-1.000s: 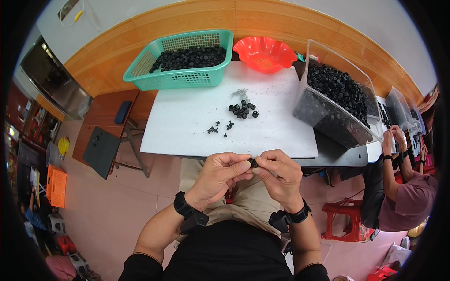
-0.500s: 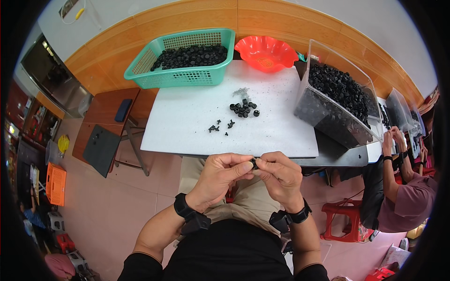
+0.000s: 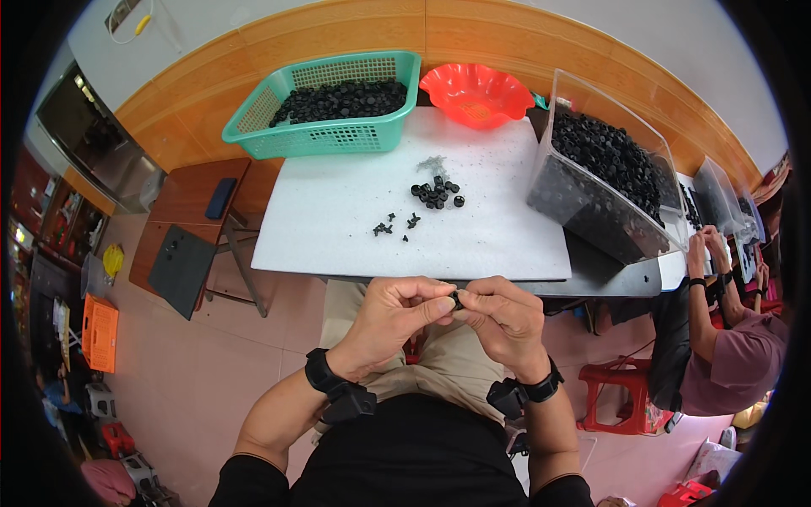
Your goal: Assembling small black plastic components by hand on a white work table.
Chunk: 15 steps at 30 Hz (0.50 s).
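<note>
My left hand (image 3: 395, 317) and my right hand (image 3: 500, 319) meet above my lap, just in front of the near edge of the white table (image 3: 338, 220). Together their fingertips pinch one small black plastic part (image 3: 456, 299). On the table beyond lie a small pile of black round parts (image 3: 436, 194) and a few tiny black pieces (image 3: 395, 226). Both wrists wear black bands.
A green basket (image 3: 253, 127) of black parts stands at the back left, a red bowl (image 3: 476, 93) behind the middle, a clear bin (image 3: 629, 152) of black parts at the right. Another person (image 3: 726, 338) works at the right, beside a red stool (image 3: 621, 393). A brown side table (image 3: 190, 220) stands left.
My hands have stayed together on the small part, with only slight finger movement. The things on the table have not moved.
</note>
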{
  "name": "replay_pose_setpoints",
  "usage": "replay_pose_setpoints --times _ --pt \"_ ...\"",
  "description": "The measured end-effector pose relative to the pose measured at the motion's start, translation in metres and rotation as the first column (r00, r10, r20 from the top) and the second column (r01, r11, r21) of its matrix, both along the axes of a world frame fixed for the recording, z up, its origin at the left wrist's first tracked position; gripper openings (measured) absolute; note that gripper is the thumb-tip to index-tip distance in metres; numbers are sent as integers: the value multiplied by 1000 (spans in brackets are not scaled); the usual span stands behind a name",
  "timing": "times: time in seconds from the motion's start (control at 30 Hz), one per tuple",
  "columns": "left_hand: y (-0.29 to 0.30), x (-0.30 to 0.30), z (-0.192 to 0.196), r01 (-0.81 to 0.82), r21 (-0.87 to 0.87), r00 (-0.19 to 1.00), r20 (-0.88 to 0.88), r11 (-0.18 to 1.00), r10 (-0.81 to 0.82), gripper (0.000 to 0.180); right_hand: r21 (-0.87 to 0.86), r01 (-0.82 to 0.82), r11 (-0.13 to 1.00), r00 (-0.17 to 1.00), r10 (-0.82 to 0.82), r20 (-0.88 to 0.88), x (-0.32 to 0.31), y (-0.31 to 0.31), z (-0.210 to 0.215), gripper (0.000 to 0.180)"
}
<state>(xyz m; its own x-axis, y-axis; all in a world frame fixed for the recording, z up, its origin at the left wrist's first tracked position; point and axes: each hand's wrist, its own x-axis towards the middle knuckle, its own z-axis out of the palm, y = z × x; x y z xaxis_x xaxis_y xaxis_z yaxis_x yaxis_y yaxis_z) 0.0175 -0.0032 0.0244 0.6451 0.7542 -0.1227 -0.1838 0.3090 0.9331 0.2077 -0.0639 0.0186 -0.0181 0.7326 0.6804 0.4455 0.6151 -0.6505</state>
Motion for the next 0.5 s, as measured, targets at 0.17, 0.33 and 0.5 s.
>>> replay_pose_setpoints --times 0.17,0.33,0.5 --pt "-3 3 2 -33 63 999 13 997 32 22 -4 2 1000 999 -1 46 1 0 4 24" --pt "-2 1 -2 4 66 1000 9 998 -5 18 -14 15 1000 999 -15 50 2 0 3 22" --pt "-8 7 -3 -64 34 997 52 997 63 18 14 52 999 997 -53 61 0 -1 2 21"
